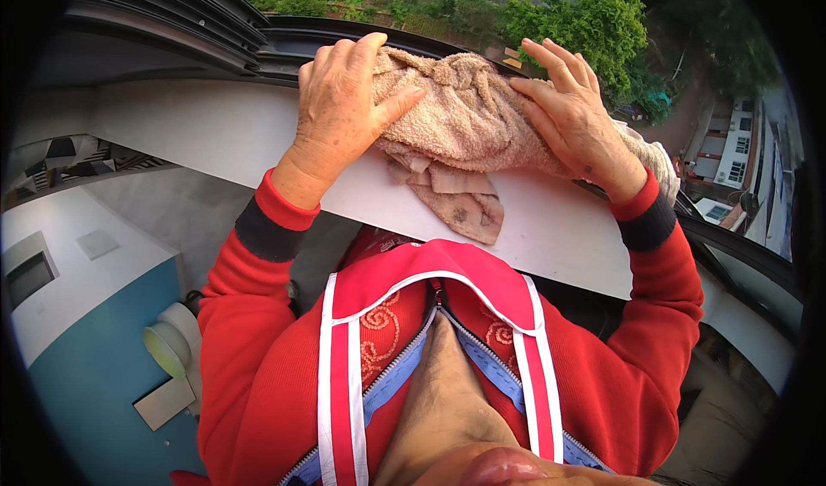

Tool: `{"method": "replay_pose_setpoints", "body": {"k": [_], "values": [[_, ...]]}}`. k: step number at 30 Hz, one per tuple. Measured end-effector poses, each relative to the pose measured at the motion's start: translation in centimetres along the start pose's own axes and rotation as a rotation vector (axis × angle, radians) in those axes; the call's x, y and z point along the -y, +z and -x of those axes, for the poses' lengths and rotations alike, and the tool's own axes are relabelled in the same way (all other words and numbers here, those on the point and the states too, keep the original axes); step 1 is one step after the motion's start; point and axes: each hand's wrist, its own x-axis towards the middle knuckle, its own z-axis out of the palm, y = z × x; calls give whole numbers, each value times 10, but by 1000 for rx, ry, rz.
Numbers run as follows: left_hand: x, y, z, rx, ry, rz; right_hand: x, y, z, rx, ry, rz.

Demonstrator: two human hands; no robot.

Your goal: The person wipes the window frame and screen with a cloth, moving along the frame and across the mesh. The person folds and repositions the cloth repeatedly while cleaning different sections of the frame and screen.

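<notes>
A bunched, stained beige terry cloth (464, 112) lies along the black window frame (297, 37) and over the white windowsill (258, 141). One corner of it hangs down onto the sill towards my chest. My left hand (342, 92) rests on the cloth's left end, its thumb laid over the fabric and its fingers on the frame side. On the right part of the cloth lies my right hand (568, 112), palm down with the fingers spread. A paler cloth end shows past my right wrist. Whatever is under the cloth is hidden.
Beyond the frame there is a long drop to trees (581, 28), garden plots and a white building (735, 144). Sliding window tracks (174, 15) run at the upper left. Below the sill at the left are a blue-and-white surface (110, 318) and a rounded pale object (171, 344).
</notes>
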Motion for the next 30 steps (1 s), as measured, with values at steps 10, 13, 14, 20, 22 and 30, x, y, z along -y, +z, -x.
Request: {"method": "replay_pose_setpoints", "body": {"k": [10,13,14,20,22,30], "values": [[3,12,-25,-295,92,96,5,12,-24,40,57,-191],[22,-1,-25,-373,58,48,15,13,-28,12,88,-213],[24,-3,-23,-366,67,48,17,14,-29,-18,79,-231],[29,-9,-17,-371,70,77,24,14,-37,-14,57,-53],[30,-10,-22,-377,96,61,25,11,-35,1,69,-46],[15,-35,-19,-84,84,278,21,9,-46,-140,-42,-5]]}}
